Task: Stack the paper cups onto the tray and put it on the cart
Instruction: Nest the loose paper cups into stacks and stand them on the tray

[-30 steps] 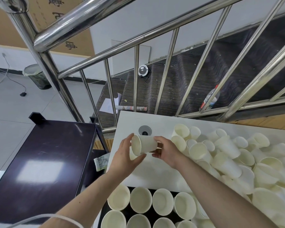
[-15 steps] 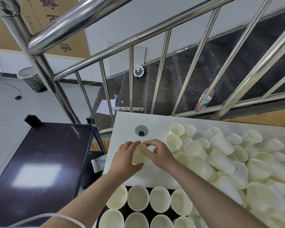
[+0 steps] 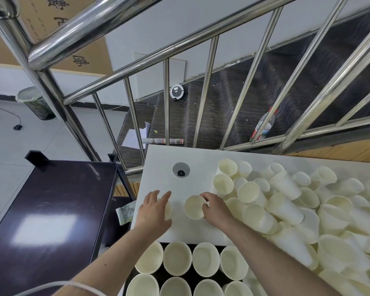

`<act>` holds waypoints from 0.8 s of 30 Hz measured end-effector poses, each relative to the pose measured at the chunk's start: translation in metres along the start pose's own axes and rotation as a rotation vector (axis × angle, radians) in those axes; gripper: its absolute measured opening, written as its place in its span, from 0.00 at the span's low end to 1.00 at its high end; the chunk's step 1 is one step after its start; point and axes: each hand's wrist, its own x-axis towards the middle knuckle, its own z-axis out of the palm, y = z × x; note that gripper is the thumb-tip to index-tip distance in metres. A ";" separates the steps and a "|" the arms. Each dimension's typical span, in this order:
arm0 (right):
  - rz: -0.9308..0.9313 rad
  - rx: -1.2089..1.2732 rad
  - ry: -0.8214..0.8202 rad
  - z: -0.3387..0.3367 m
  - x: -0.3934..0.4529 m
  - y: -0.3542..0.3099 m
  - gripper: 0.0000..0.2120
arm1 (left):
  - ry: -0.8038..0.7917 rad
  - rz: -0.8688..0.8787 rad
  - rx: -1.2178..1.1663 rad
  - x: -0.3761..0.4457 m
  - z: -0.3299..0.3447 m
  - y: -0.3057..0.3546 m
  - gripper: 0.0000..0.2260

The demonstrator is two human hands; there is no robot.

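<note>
Crowding the table (image 3: 162, 167), loose cups (image 3: 286, 201), railing (image 3: 205, 90) behind

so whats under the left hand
A paper cup on the white table, only its edge showing past the left hand. The rest is covered, so its opening and tilt can't be told.

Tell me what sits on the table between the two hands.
In the head view, the left hand and right hand each hold a paper cup; between the cups only bare white table shows.
</note>
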 end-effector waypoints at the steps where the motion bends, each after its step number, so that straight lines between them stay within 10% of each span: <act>1: 0.003 -0.014 -0.002 0.001 0.000 0.001 0.14 | -0.010 -0.006 -0.018 0.000 0.000 -0.001 0.35; 9: -0.193 -0.408 -0.072 0.001 -0.011 -0.010 0.42 | 0.060 0.005 -0.109 -0.005 -0.005 0.000 0.31; 24: -0.241 -0.054 0.095 -0.030 -0.068 0.005 0.34 | 0.288 0.295 -0.364 -0.047 -0.020 0.026 0.30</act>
